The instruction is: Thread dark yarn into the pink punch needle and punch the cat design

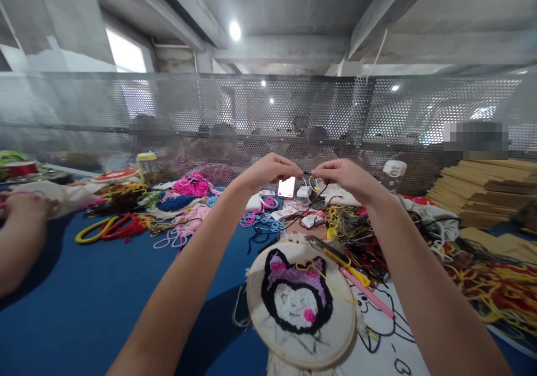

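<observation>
My left hand (277,169) and my right hand (342,175) are raised over the table, fingertips pinched close together. Between them runs a dark strand of yarn (321,192), and part of it hangs down below my right hand. Under my forearms lies a round embroidery hoop (340,339) with a cat-eared character worked in black, purple, white and pink yarn. A loose yellow thread crosses its upper right. Beside the hoop rest a yellow-and-black tool (344,262) and a pink pen-like tool (371,295). A paper with a line drawing (388,331) is partly beneath them.
Tangled yarn heaps (490,286) spread at right, with pink yarn (193,184) at left. Scissors with red handles (126,228) lie left, near another person's arm (23,236). A lit phone (287,187), a stack of brown cardboard (482,191) and a perforated metal screen (277,107) stand behind.
</observation>
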Demonstrator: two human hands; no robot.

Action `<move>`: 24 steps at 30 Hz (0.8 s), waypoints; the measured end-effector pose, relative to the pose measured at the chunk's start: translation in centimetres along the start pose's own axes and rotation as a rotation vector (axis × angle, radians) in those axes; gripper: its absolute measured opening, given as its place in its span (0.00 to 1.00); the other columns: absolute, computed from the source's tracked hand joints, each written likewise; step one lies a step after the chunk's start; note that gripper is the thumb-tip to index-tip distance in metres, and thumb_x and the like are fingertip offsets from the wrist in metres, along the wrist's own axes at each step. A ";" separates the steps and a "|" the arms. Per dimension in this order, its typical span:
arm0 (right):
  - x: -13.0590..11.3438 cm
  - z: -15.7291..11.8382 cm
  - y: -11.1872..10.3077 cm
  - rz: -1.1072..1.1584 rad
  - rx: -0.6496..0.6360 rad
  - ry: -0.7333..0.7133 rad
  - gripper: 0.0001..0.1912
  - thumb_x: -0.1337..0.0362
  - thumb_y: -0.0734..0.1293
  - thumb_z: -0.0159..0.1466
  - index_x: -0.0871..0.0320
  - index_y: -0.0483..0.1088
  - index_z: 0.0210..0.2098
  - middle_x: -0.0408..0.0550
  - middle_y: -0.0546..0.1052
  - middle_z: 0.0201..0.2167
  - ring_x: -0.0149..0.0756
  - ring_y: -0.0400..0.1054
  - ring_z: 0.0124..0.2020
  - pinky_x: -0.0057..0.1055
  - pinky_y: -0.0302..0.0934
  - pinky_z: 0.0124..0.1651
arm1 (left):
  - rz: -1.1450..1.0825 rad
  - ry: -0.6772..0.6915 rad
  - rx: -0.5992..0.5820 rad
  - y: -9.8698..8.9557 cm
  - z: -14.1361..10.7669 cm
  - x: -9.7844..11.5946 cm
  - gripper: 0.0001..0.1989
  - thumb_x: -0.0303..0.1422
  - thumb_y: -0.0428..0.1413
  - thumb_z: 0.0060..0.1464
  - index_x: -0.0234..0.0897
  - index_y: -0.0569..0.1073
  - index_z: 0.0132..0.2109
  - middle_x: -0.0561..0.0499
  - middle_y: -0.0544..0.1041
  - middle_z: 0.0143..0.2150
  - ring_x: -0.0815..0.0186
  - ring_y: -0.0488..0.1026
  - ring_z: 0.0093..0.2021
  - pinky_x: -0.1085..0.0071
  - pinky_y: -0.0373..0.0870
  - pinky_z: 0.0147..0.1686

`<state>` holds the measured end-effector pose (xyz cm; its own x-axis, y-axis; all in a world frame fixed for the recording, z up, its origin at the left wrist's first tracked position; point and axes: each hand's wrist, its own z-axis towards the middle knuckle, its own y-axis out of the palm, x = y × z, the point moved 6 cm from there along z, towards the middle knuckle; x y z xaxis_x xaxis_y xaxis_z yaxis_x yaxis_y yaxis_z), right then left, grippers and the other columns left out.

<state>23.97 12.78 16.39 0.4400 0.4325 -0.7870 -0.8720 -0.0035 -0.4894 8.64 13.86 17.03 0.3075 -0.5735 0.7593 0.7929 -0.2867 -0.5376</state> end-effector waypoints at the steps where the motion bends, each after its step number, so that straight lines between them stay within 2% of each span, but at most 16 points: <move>1: 0.0 0.0 -0.4 0.016 0.035 -0.006 0.08 0.58 0.68 0.51 0.56 0.74 0.22 0.43 0.68 0.20 0.31 0.57 0.24 0.31 0.50 0.30 | 0.043 -0.024 -0.020 0.1 0.0 -0.1 0.08 0.36 0.58 0.43 0.37 0.79 0.27 0.54 0.61 0.17 0.73 0.51 0.19 0.70 0.47 0.21; 3: -0.2 -0.1 -0.6 0.038 0.051 -0.025 0.08 0.58 0.68 0.51 0.56 0.74 0.22 0.43 0.69 0.21 0.31 0.57 0.24 0.31 0.51 0.30 | 0.142 -0.071 0.082 -0.4 0.1 -0.6 0.08 0.36 0.58 0.42 0.36 0.79 0.26 0.54 0.63 0.17 0.72 0.52 0.20 0.70 0.48 0.22; 5: -0.6 -0.3 -0.1 0.032 -0.021 -0.038 0.07 0.59 0.68 0.51 0.55 0.74 0.22 0.43 0.69 0.21 0.31 0.57 0.25 0.31 0.51 0.31 | 0.157 -0.084 0.246 -1.2 0.2 -0.8 0.08 0.36 0.58 0.41 0.36 0.78 0.26 0.53 0.65 0.18 0.72 0.53 0.20 0.70 0.49 0.22; 6: -0.6 -0.3 0.3 0.022 -0.067 -0.035 0.07 0.60 0.68 0.52 0.55 0.74 0.21 0.43 0.69 0.21 0.31 0.57 0.25 0.31 0.51 0.31 | 0.117 -0.072 0.290 -1.5 0.2 -0.8 0.08 0.36 0.58 0.42 0.36 0.78 0.26 0.53 0.65 0.18 0.72 0.53 0.20 0.70 0.49 0.22; 7: -0.7 -0.4 0.6 0.015 -0.101 -0.027 0.07 0.61 0.68 0.52 0.56 0.74 0.21 0.43 0.68 0.20 0.31 0.57 0.24 0.31 0.50 0.30 | 0.057 -0.050 0.287 -1.5 0.2 -0.7 0.08 0.36 0.58 0.43 0.37 0.78 0.26 0.54 0.64 0.18 0.73 0.52 0.19 0.70 0.48 0.21; 9: -0.6 -0.4 0.8 0.022 -0.115 -0.009 0.07 0.61 0.68 0.52 0.56 0.74 0.21 0.43 0.67 0.20 0.31 0.56 0.24 0.31 0.50 0.29 | -0.049 -0.006 0.165 -1.0 0.1 -0.3 0.08 0.36 0.57 0.45 0.37 0.78 0.27 0.55 0.61 0.17 0.74 0.50 0.19 0.71 0.46 0.21; 11: -0.5 -0.3 0.2 0.057 -0.052 -0.001 0.07 0.61 0.67 0.52 0.57 0.74 0.21 0.43 0.67 0.19 0.30 0.56 0.23 0.31 0.50 0.29 | -0.053 -0.010 -0.005 -0.1 -0.1 -0.1 0.09 0.37 0.57 0.45 0.38 0.79 0.28 0.55 0.59 0.17 0.74 0.48 0.18 0.71 0.45 0.20; 12: -0.5 -0.3 -0.1 0.076 -0.015 -0.003 0.07 0.61 0.68 0.52 0.57 0.73 0.21 0.43 0.67 0.20 0.30 0.56 0.23 0.31 0.51 0.29 | -0.011 -0.030 -0.046 0.1 -0.2 -0.1 0.08 0.36 0.57 0.45 0.38 0.79 0.27 0.55 0.60 0.17 0.74 0.48 0.19 0.70 0.45 0.20; 13: -0.5 -0.3 -0.4 0.089 0.013 -0.007 0.07 0.61 0.68 0.51 0.57 0.74 0.21 0.43 0.68 0.20 0.30 0.56 0.23 0.31 0.51 0.29 | 0.047 -0.053 -0.036 0.1 -0.2 -0.2 0.08 0.36 0.57 0.44 0.37 0.79 0.27 0.54 0.60 0.17 0.74 0.49 0.19 0.70 0.45 0.21; 15: -0.7 -0.3 -0.5 0.088 0.021 -0.022 0.07 0.61 0.68 0.51 0.57 0.74 0.22 0.42 0.68 0.20 0.30 0.57 0.23 0.30 0.51 0.29 | 0.159 -0.083 0.104 -0.5 -0.1 -0.3 0.08 0.36 0.58 0.42 0.37 0.79 0.25 0.54 0.61 0.17 0.73 0.50 0.19 0.70 0.46 0.21; 17: -1.0 -0.5 0.0 0.052 -0.046 -0.044 0.07 0.61 0.68 0.51 0.57 0.74 0.22 0.42 0.68 0.20 0.29 0.57 0.24 0.30 0.51 0.30 | 0.173 -0.074 0.255 -1.2 -0.1 0.0 0.08 0.36 0.58 0.42 0.37 0.78 0.25 0.54 0.60 0.16 0.73 0.50 0.19 0.70 0.47 0.21; 18: -1.1 -0.5 0.3 0.033 -0.086 -0.050 0.07 0.60 0.68 0.51 0.57 0.74 0.22 0.42 0.68 0.20 0.29 0.57 0.24 0.30 0.50 0.29 | 0.132 -0.061 0.281 -1.3 -0.2 0.2 0.08 0.36 0.57 0.42 0.37 0.78 0.26 0.55 0.59 0.16 0.73 0.50 0.19 0.70 0.46 0.21; 19: -1.2 -0.6 0.6 0.022 -0.113 -0.053 0.07 0.60 0.68 0.52 0.57 0.74 0.22 0.42 0.68 0.19 0.29 0.56 0.23 0.30 0.50 0.29 | 0.073 -0.043 0.271 -1.4 -0.2 0.3 0.08 0.36 0.57 0.43 0.37 0.78 0.26 0.55 0.58 0.16 0.74 0.49 0.19 0.71 0.46 0.21; 21: -1.3 -0.6 0.6 0.026 -0.115 -0.049 0.07 0.61 0.68 0.52 0.58 0.74 0.22 0.41 0.67 0.19 0.29 0.56 0.23 0.30 0.49 0.29 | -0.042 0.002 0.171 -1.1 -0.3 0.8 0.08 0.35 0.57 0.44 0.37 0.78 0.26 0.55 0.57 0.16 0.74 0.49 0.18 0.71 0.45 0.20; 24: -1.4 -0.6 -0.3 0.077 0.000 -0.046 0.07 0.62 0.68 0.52 0.58 0.73 0.21 0.41 0.67 0.19 0.28 0.56 0.23 0.29 0.50 0.29 | -0.035 0.009 -0.013 -0.3 -0.5 0.9 0.07 0.35 0.57 0.44 0.38 0.78 0.25 0.55 0.58 0.16 0.74 0.49 0.18 0.70 0.45 0.20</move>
<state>23.80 11.64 17.40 0.3613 0.4722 -0.8040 -0.9028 -0.0387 -0.4284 8.38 13.03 17.73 0.2746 -0.5701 0.7744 0.7962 -0.3167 -0.5155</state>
